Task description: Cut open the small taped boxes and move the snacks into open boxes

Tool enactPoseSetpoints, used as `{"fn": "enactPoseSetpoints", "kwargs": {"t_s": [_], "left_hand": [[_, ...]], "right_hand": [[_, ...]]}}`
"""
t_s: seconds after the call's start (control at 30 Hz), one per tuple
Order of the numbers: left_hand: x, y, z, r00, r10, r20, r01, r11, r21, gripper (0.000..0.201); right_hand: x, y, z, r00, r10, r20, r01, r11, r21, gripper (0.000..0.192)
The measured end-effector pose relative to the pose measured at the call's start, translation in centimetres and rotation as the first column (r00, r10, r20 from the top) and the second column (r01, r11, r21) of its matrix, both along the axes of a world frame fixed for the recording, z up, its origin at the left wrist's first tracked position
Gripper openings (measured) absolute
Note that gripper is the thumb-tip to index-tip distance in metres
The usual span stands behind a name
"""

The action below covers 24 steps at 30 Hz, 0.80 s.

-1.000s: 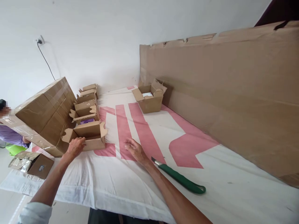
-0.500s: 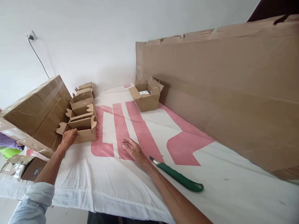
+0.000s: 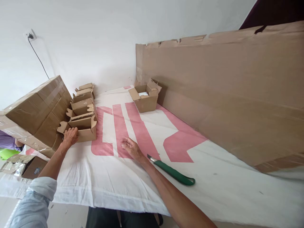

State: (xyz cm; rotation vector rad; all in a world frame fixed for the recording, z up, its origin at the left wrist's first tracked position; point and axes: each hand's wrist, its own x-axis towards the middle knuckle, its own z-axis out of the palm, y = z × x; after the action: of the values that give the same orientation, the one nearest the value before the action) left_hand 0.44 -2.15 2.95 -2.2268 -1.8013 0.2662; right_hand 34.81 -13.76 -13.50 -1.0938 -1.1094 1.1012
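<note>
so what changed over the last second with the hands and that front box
The left hand pushed the nearest small open box leftward and back, closing it up against the row of small boxes beside the big taped cartons; it rests on the box's near face. The right hand stayed flat on the cloth, and the green cutter and the far open box stayed put.

Plain white wall (image 3: 99,38) fills upper left & centre, w/ a white socket and black cable (image 3: 30,34) at far upper left. Big brown cardboard sheet (image 3: 225,95) leans along right side. White-and-pink cloth-covered table (image 3: 213,190) spans lower frame. Soft, even daylight.
</note>
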Motion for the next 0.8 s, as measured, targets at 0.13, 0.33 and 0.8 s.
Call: {"fn": "enactPoseSetpoints", "kwargs": {"t_s": [0.13,0.33,0.8], "left_hand": [[0.0,-1.8,0.2,1.000,-0.004,0.029,0.003,1.000,0.016,0.043],[0.3,-5.1,0.5,0.992,-0.037,0.123,0.028,0.997,0.077,0.078],[4.2,-25.4,-12.7,0.607,-0.151,0.780,0.103,0.988,0.111,0.040]], "right_hand": [[1.0,-1.7,2.1,0.995,-0.005,0.097,0.002,1.000,0.031,0.045],[6.2,-8.0,3.0,0.814,-0.152,0.560,0.054,0.981,0.187,0.027],[13.1,-15.6,-5.5,0.421,-0.271,0.866,0.178,0.960,0.214,0.038]]}}
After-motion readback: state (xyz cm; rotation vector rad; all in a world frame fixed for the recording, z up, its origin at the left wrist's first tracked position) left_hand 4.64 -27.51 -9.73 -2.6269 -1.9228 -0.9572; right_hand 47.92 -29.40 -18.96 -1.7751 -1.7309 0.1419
